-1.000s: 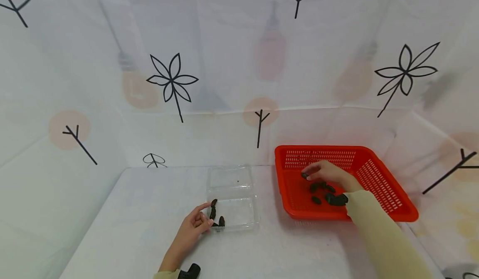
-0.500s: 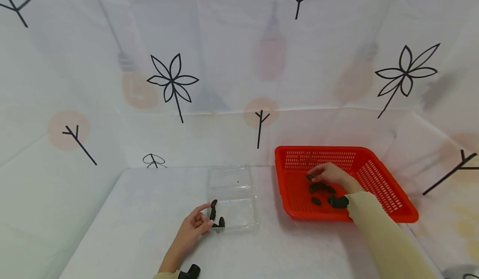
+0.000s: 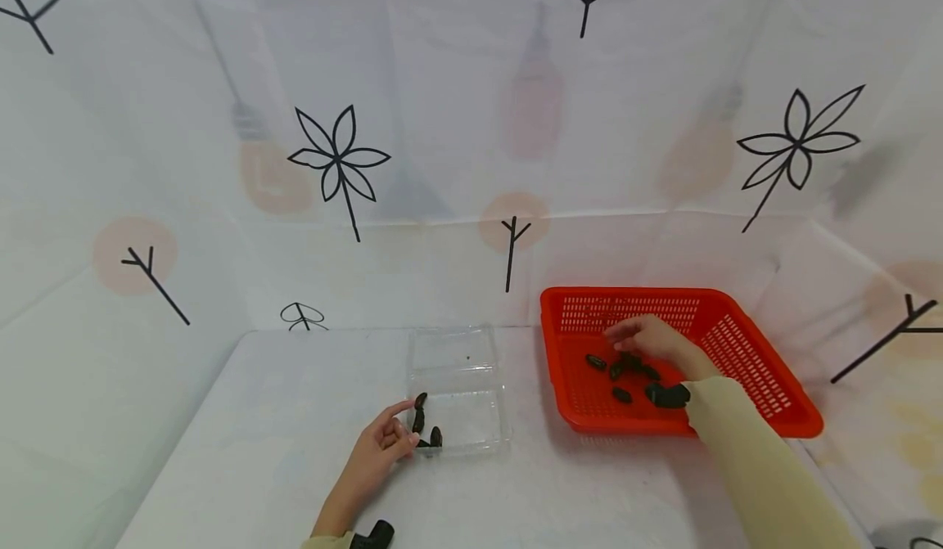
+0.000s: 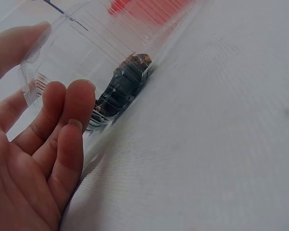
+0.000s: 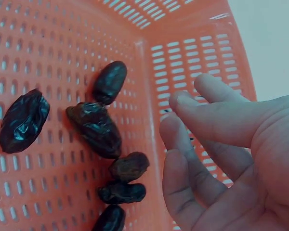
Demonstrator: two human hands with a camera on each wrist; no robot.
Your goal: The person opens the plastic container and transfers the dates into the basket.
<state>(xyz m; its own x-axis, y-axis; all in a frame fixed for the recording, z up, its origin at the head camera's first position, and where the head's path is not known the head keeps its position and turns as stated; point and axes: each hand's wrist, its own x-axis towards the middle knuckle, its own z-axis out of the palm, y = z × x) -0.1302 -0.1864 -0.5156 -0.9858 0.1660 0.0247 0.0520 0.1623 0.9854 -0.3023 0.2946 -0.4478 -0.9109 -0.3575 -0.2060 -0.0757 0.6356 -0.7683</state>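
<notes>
My right hand [image 3: 651, 342] hovers inside the red basket [image 3: 626, 292], its fingers loose and holding nothing. Several dark, wrinkled dates lie on the basket floor; one date [image 3: 596, 362] sits apart to the left. In the right wrist view a lone date [image 5: 25, 121] is away from the others, and a larger date [image 5: 95, 129] touches its neighbours. My left hand [image 3: 379, 444] grips the left side of a clear plastic clamshell box [image 3: 471, 420], whose lid is folded back. A date [image 4: 123, 86] shows through the box wall in the left wrist view; several dates line its left and front sides.
A white cloth [image 3: 258, 434] covers the table. Behind it hangs a white printed curtain [image 3: 442, 123] with plant drawings. The basket's raised slotted walls surround my right hand. Between box and basket runs a narrow strip of table.
My right hand has let go of the date it pinched, which now lies on the basket floor left of the fingers. The left hand and the box have stayed put.
</notes>
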